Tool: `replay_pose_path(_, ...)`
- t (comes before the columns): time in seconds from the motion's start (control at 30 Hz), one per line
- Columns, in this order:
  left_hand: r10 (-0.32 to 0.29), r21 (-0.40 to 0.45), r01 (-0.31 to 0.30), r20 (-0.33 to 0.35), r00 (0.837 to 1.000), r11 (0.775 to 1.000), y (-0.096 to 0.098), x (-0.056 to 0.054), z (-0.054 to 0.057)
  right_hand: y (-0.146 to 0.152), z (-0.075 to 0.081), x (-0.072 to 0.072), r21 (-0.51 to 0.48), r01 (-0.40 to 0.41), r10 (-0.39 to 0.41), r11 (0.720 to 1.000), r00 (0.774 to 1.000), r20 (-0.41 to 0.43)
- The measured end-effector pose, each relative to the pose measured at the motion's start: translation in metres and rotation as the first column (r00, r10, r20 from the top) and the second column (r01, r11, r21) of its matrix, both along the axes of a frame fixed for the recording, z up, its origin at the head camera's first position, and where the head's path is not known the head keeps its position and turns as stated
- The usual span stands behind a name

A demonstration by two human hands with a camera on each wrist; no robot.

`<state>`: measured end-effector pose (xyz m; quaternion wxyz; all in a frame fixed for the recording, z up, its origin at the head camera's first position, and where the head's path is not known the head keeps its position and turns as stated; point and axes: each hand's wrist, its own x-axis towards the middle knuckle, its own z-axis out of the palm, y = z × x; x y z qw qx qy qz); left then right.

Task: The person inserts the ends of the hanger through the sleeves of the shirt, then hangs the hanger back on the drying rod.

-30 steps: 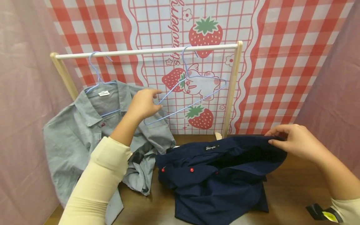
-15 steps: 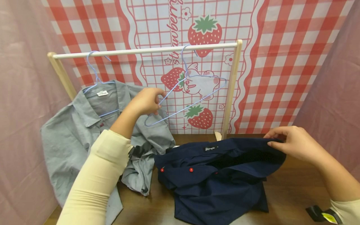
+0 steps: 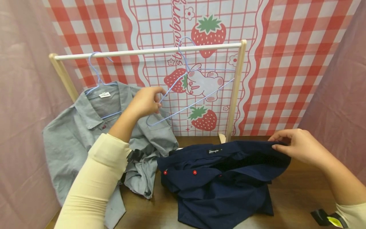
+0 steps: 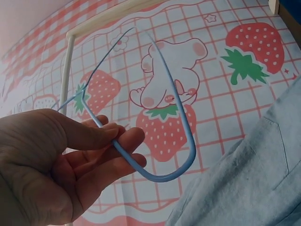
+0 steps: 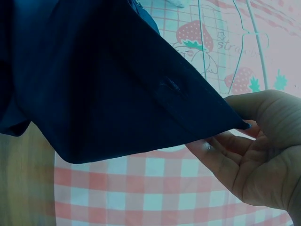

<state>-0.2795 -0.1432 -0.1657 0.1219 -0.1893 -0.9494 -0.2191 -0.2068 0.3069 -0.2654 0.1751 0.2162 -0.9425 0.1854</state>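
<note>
My left hand (image 3: 148,100) pinches the left arm of a light blue wire hanger (image 4: 189,133) between thumb and fingers. The hanger's hook rises above the white rod (image 3: 137,52) of a small garment rack. Lower right, my right hand (image 3: 301,146) pinches the top corner of a navy garment (image 3: 217,197) with red buttons and a dark label. A buttonhole slit shows near that corner in the right wrist view. The garment's top edge is lifted into an opening, while its lower part lies on the table.
A grey shirt (image 3: 65,136) hangs from another blue hanger (image 3: 98,79) at the rack's left, its lower part reaching the brown table (image 3: 291,197). The rack's right wooden post (image 3: 236,92) stands close behind the navy garment. A strawberry-print cloth (image 3: 286,63) forms the backdrop.
The hanger in my left hand has risen and tilted, its hook lifting off the rod and shifting left. The right hand and navy garment have barely moved.
</note>
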Motion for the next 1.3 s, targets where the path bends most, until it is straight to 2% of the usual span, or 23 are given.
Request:
replay_pose_path(0.3, 0.045, -0.021, -0.047, -0.097, 0.994, 0.999, -0.002, 0.002, -0.001, -0.002, -0.002, 0.000, -0.013, 0.002, -0.002, 1.000, 1.000, 0.010)
replay_pose_path(0.57, -0.016, -0.113, 0.002, -0.125, 0.992, 0.994, -0.018, 0.020, -0.003, -0.003, -0.003, 0.000, -0.022, 0.003, -0.002, 1.000, 1.000, 0.026)
replay_pose_path(0.73, -0.024, -0.159, 0.009, -0.092, 0.996, 0.987, -0.034, 0.031, -0.006, -0.002, -0.004, 0.000, -0.025, 0.017, -0.017, 1.000, 0.999, 0.029)
replay_pose_path(1.0, -0.044, -0.179, 0.033, -0.063, 0.997, 0.983, -0.062, 0.049, -0.013, -0.003, -0.008, 0.003, -0.069, 0.044, -0.041, 0.997, 0.999, 0.032)
replay_pose_path(1.17, -0.106, -0.170, 0.101, -0.018, 0.994, 0.980, -0.073, 0.059, -0.018, -0.004, -0.012, 0.005, -0.097, 0.067, -0.067, 0.993, 0.998, 0.003)
replay_pose_path(1.3, -0.175, -0.175, 0.176, 0.020, 0.984, 0.969, -0.076, 0.067, -0.022, -0.006, -0.015, 0.008, -0.112, 0.074, -0.076, 0.991, 0.997, -0.014)
